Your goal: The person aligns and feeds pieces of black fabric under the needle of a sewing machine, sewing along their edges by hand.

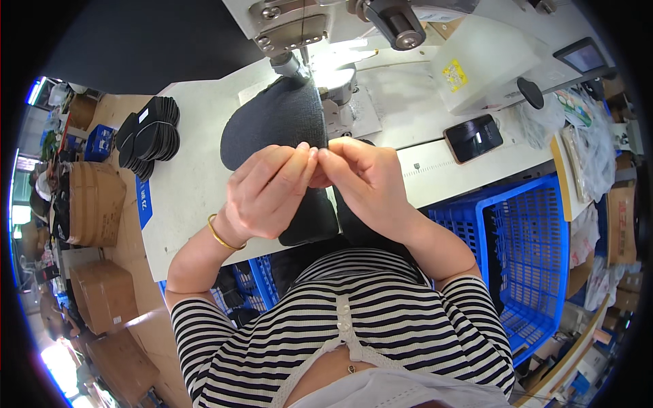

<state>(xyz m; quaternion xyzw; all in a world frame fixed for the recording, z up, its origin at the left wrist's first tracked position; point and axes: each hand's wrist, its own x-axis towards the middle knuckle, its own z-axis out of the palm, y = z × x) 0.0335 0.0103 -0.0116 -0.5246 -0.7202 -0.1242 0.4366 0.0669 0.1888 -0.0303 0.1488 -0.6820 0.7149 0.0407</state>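
A dark grey, rounded fabric piece point(272, 122) lies on the white sewing table, its far end under the presser foot of a sewing machine point(289, 30). My left hand point(267, 194) is closed in a pinch at the fabric's right edge. Meeting it there, fingertip to fingertip, my right hand point(371, 185) also pinches the edge. What exactly sits between the fingertips is mostly hidden. More dark fabric point(309, 221) hangs below my hands toward the table's front edge.
Banded stacks of dark fabric pieces point(153, 132) lie at the table's left. A phone point(474, 139) rests on the right side, near a clear plastic guard point(486, 61). Blue plastic crates point(530, 258) stand below the table; cardboard boxes point(102, 294) are on the floor at left.
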